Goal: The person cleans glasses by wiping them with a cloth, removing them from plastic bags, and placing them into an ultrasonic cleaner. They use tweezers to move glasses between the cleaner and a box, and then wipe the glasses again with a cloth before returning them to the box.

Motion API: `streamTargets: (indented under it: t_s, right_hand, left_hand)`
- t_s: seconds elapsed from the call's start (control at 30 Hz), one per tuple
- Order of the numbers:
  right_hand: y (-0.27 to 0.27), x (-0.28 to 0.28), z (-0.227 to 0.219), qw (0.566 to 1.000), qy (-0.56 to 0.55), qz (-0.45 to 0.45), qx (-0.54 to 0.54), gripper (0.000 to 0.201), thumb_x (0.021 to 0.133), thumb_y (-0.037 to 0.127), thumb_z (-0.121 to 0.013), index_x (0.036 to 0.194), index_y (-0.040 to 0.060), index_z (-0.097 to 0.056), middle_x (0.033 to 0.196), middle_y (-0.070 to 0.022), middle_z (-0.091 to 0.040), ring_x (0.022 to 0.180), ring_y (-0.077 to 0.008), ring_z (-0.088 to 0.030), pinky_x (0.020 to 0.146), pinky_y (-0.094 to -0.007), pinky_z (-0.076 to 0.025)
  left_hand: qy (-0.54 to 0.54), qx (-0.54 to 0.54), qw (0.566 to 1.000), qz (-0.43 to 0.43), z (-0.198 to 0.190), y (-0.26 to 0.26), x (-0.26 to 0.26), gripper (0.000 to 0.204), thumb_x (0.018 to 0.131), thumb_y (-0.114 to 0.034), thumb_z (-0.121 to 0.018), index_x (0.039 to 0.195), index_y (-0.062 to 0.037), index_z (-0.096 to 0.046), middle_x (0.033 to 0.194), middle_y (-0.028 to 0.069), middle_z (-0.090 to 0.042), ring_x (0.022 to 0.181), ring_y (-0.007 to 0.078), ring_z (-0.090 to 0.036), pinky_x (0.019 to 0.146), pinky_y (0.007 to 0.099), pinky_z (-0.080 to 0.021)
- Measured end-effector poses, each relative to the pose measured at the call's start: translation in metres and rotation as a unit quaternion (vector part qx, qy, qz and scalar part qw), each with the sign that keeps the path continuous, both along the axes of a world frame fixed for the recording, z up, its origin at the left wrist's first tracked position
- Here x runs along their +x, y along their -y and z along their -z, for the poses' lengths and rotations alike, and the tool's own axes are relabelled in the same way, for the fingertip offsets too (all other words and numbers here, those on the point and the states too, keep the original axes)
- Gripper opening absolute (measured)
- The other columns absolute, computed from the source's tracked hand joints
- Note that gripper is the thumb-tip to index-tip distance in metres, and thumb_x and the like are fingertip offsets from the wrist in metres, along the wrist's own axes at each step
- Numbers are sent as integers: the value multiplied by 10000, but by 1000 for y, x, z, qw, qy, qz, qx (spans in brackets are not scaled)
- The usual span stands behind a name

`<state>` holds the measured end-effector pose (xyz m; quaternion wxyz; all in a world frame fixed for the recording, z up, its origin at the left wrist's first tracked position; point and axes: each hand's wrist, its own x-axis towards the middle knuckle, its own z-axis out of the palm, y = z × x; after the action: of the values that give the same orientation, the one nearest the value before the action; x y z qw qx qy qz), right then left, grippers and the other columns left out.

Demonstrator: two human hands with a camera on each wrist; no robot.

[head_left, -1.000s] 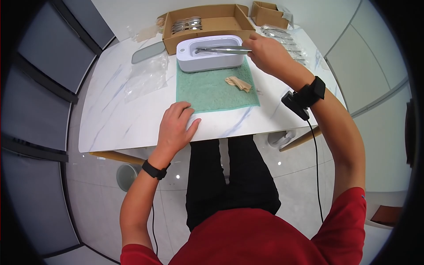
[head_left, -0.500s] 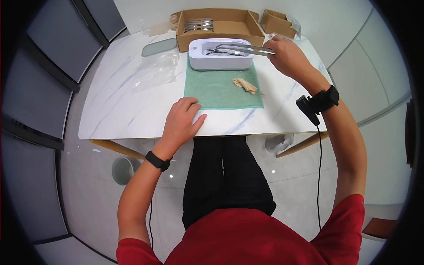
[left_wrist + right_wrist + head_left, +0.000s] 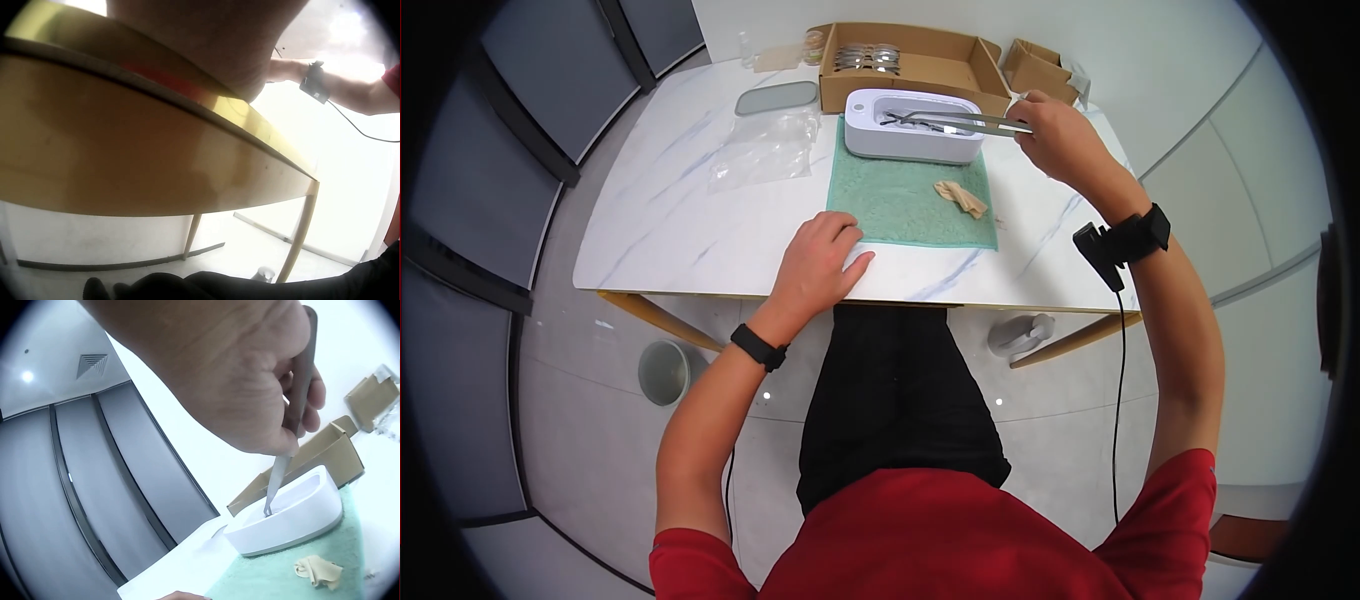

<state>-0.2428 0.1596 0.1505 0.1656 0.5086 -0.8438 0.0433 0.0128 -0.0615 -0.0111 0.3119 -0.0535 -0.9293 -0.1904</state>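
Observation:
My right hand [image 3: 1060, 138] holds long metal tweezers [image 3: 990, 124] by their rear end, above the right end of a white tub-shaped device [image 3: 910, 143]. The tips reach down into its basin, at a thin dark-and-silver item [image 3: 890, 119]; whether they grip it I cannot tell. In the right wrist view the tweezers [image 3: 277, 481] slant down from the hand [image 3: 237, 381] into the white device [image 3: 284, 526]. My left hand [image 3: 815, 262] rests palm down, fingers relaxed, at the near left corner of a green cloth [image 3: 900, 215] under the device.
A crumpled beige cloth [image 3: 962, 198] lies on the green cloth. Behind stands a cardboard box [image 3: 940, 72] holding several metal utensils [image 3: 867, 57], with a smaller carton [image 3: 1040, 72] to its right. Left are clear plastic bags [image 3: 765, 150] and a grey oval lid [image 3: 776, 97]. A bin [image 3: 665, 373] stands below.
The head view has shifted, so the table things appear farther right. The tweezers' tips remain in the basin, and the thin item there lies at a different angle. My left hand stays resting.

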Motion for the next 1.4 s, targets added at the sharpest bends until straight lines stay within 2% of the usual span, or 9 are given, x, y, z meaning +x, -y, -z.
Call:
streamTargets:
  t_s: [0.3,0.4,0.63,0.73,0.83,0.93,1.03,1.33,1.4]
  right_hand:
    - [13,4,-3,999,-18,43,25,178,860,61,-665,1027,24,-712,1004,-156,-659,930,-376,-657,850,-455,-530]
    - [19,3,1,999,-15,26,45,171,862,67,-666,1020,26,-714,1007,-161,-662,935,-383,-655,851,-460,-527]
    - [18,7,-9,1000,9,8,-18,183,857,79,-668,1028,28,-707,1002,-163,-660,943,-388,-653,847,-457,-527]
    - [5,20,-29,998,-18,54,29,217,836,61,-645,1037,52,-724,1008,-159,-655,983,-372,-656,854,-469,-534]
    - [-16,15,-38,996,-51,47,61,234,833,61,-648,1056,57,-719,1003,-139,-649,975,-359,-658,848,-463,-536]
    - [-27,4,-39,992,-76,61,86,184,848,65,-650,1025,41,-696,1038,-148,-661,941,-382,-652,836,-464,-529]
    - [-25,5,-40,991,-76,64,93,224,839,57,-651,1053,63,-719,1011,-129,-653,971,-350,-658,848,-449,-537]
    - [-8,0,-47,995,-25,50,87,186,848,65,-672,1031,48,-695,1013,-117,-652,961,-345,-655,835,-453,-533]
    - [-12,1,-47,994,-54,34,86,187,846,59,-676,1032,50,-693,1012,-114,-652,955,-345,-656,831,-449,-534]
  left_hand:
    - [-7,0,1000,-3,2,1,3,229,833,-162,-731,984,-8,-651,1106,136,-628,1036,326,-603,892,420,-495]
    - [-5,3,1000,-7,1,0,3,229,831,-164,-732,978,-10,-647,1102,134,-626,1036,321,-602,891,418,-495]
    - [-19,7,1000,-11,6,1,6,228,837,-172,-727,969,-12,-634,1092,128,-624,1042,313,-601,893,415,-496]
    - [-14,11,1000,-12,6,3,6,230,842,-175,-723,976,-11,-633,1095,129,-623,1051,310,-598,898,414,-493]
    - [-7,11,1000,-12,5,3,5,234,843,-176,-723,980,-10,-633,1102,130,-621,1059,309,-595,902,413,-490]
    - [-7,8,1000,-11,6,4,4,257,835,-195,-734,973,-2,-635,1096,138,-619,1062,311,-593,907,414,-490]
    - [-11,2,1000,-11,5,4,5,271,832,-208,-738,973,2,-639,1094,142,-618,1067,311,-592,915,412,-489]
    - [-6,23,1000,-9,6,4,4,259,828,-180,-739,988,-4,-637,1115,144,-616,1077,326,-594,921,427,-482]
    - [-3,23,1000,-12,4,4,3,266,824,-188,-743,986,-1,-643,1117,146,-618,1084,325,-592,924,426,-482]
